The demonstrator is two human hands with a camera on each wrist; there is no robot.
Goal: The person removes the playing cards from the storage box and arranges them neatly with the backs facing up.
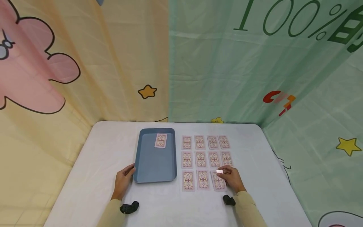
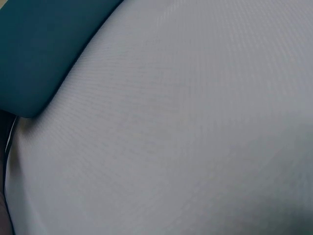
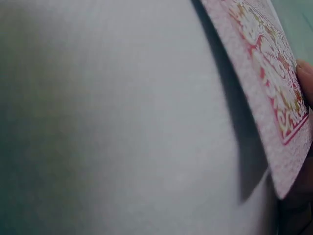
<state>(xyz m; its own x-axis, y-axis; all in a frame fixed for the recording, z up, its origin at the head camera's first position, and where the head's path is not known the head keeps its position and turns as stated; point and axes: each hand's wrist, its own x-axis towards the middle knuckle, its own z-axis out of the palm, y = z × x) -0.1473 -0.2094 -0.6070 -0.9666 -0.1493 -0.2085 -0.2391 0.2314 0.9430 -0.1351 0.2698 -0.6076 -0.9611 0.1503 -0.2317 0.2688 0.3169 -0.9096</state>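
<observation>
My right hand [image 1: 232,179] pinches a playing card [image 1: 219,183] at the right end of the front row of cards. In the right wrist view this card [image 3: 266,73] has a pink-bordered, patterned back and is tilted up off the white cloth, casting a shadow. A thumb [image 3: 305,78] presses on its patterned side. My left hand [image 1: 123,180] holds the left rim of a blue-grey tray [image 1: 154,180], thumb and fingers at its edge. One playing card [image 1: 160,140] lies patterned side up near the tray's back right corner.
Several more patterned cards, such as one at the front left [image 1: 188,181], lie in rows right of the tray. The table [image 1: 93,164] has a white cloth. Printed curtains [image 1: 211,69] hang behind it and along its sides. Both wrists wear black devices [image 1: 129,207].
</observation>
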